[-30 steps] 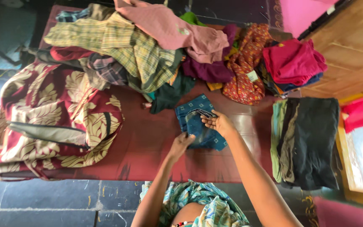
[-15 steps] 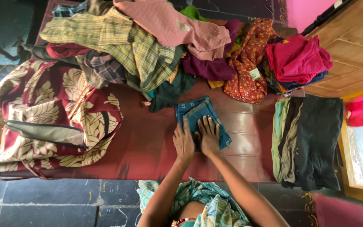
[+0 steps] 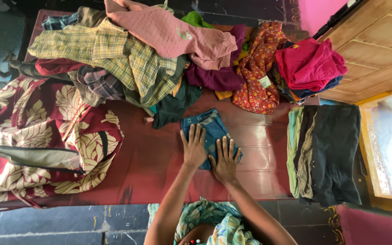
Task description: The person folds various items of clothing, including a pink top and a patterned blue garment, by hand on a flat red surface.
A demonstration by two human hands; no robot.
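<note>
Both hands lie flat, fingers spread, on a small folded blue denim garment [image 3: 209, 129] at the middle of the frame, on the dark red table [image 3: 150, 159]. The left hand [image 3: 193, 147] and right hand [image 3: 225, 161] press side by side, thumbs nearly touching, gripping nothing. A heap of mixed clothes [image 3: 150, 54] fills the upper part of the frame (checked, pink, purple), and a stack of dark folded clothes [image 3: 332, 154] sits at the right.

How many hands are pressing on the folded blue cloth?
2: the left hand lies on the blue cloth and the right hand beside it, on its near edge.
</note>
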